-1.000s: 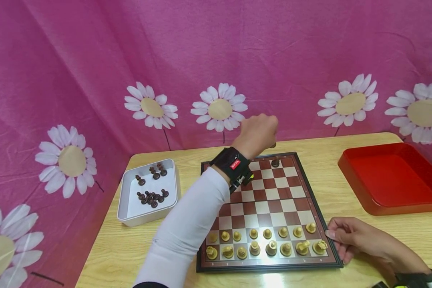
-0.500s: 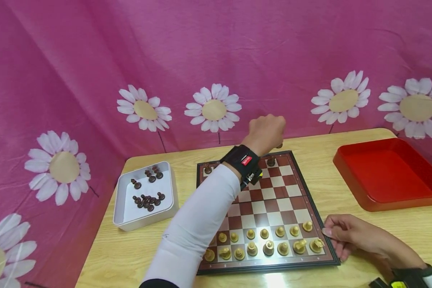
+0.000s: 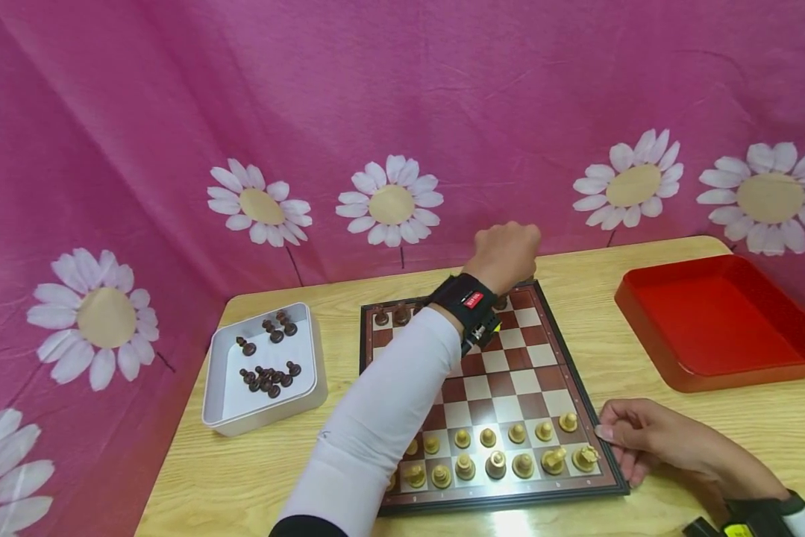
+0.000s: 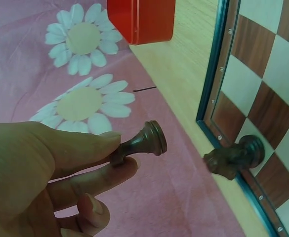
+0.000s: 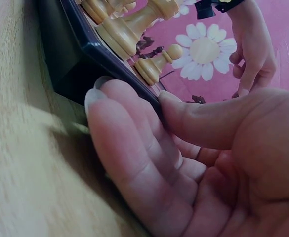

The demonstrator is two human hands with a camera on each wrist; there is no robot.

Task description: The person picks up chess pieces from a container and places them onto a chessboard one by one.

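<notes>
Head view — white box (image 3: 274,409) beside the chessboard (image 3: 507,409) holds dark chess pieces (image 3: 266,384).

The left hand (image 4: 40,165) pinched a dark chess piece (image 4: 148,141); another dark piece (image 4: 233,159) stood on the checkered board (image 4: 268,111), a red tray (image 4: 149,22) on the table (image 4: 191,52).

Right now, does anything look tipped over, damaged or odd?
Nothing stands out: visible pale yellow chess pieces stand upright on the brown-white checkered board; the left hand pinches a dark brown chess piece. The white sleeve hides part of the board.
</notes>
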